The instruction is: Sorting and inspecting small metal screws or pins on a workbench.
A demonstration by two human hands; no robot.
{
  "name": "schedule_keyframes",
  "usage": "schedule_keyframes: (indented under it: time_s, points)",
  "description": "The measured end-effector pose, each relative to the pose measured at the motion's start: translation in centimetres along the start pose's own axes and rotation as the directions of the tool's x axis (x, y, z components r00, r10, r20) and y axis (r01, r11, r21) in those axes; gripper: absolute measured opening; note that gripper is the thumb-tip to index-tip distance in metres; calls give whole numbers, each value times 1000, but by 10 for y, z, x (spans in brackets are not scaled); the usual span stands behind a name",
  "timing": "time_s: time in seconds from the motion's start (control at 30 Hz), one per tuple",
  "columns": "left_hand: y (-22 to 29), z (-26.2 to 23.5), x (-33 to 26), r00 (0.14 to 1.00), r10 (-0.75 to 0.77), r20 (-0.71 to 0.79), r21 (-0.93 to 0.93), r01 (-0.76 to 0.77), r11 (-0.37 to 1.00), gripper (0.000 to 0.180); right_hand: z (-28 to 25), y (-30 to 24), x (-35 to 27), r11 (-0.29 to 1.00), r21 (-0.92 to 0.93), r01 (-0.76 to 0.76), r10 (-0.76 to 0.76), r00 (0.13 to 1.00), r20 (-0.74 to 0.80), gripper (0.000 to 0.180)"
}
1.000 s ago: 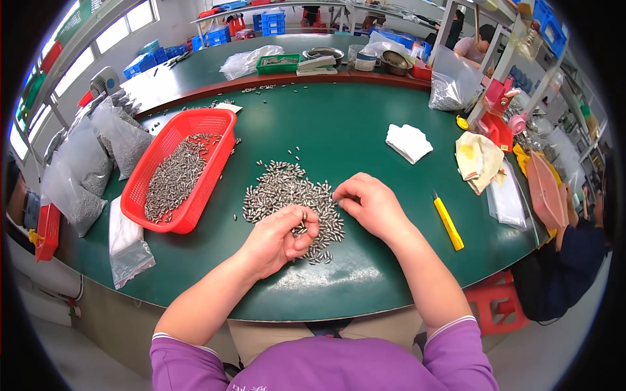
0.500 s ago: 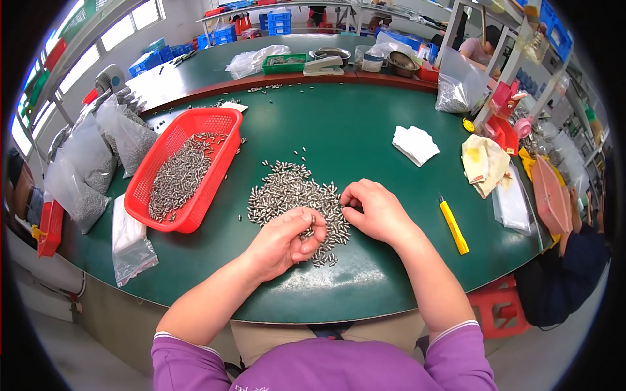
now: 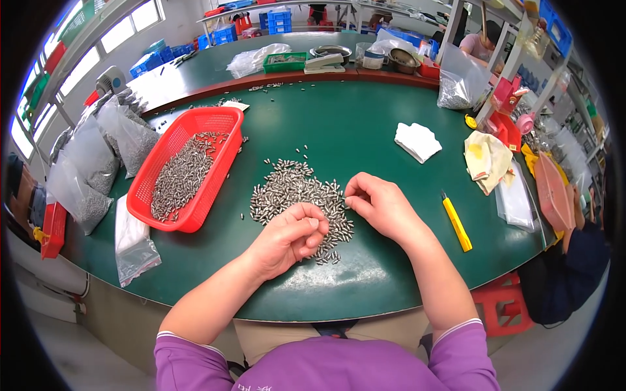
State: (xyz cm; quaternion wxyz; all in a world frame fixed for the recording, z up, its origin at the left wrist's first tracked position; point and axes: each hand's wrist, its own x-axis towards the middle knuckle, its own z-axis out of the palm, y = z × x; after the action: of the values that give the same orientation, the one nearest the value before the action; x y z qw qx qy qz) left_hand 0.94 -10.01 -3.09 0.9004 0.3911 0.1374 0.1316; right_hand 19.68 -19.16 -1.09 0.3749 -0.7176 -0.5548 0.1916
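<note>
A loose pile of small silver metal pins [image 3: 291, 189] lies on the green table [image 3: 339, 130] in front of me. My left hand [image 3: 287, 238] rests at the pile's near edge with its fingers curled in; whether pins lie inside the fist is hidden. My right hand [image 3: 378, 207] sits at the pile's right edge, thumb and fingertips pinched together over the pins. A red plastic basket [image 3: 216, 184] holding more of the same pins stands left of the pile.
Clear bags of pins [image 3: 98, 156] lie along the left table edge, one flat bag [image 3: 134, 241] nearer me. A yellow utility knife [image 3: 456, 221], a white cloth [image 3: 418, 141] and a yellow rag [image 3: 486, 159] lie to the right. A second table with bins stands behind.
Both hands stayed at the near edge of the pile, with the fingers working slightly. The camera view shifted a little; the pile and basket did not move.
</note>
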Motion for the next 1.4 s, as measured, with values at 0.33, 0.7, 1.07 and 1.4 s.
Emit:
schedule_keyframes:
  time_s: [0.33, 0.7, 1.07, 1.4]
  points:
    - [-1, -4, 1, 999, -39, 3, 25, 39, 999, 10, 12, -13, -5, 869, 214, 446, -453, 891, -19, 13]
    - [0, 3, 0, 998, -60, -18, 79, 61, 995, 10, 19, -12, -7, 881, 222, 418, -413, 908, -71, 26]
    - [3, 1, -1, 996, -76, -38, 109, 80, 991, 13, 7, 11, 7, 967, -145, 209, -239, 943, -231, 16]
    - [-1, 1, 1, 1000, -18, -4, 81, 19, 997, 17, 8, 26, 6, 956, -249, 154, -174, 983, -58, 9]
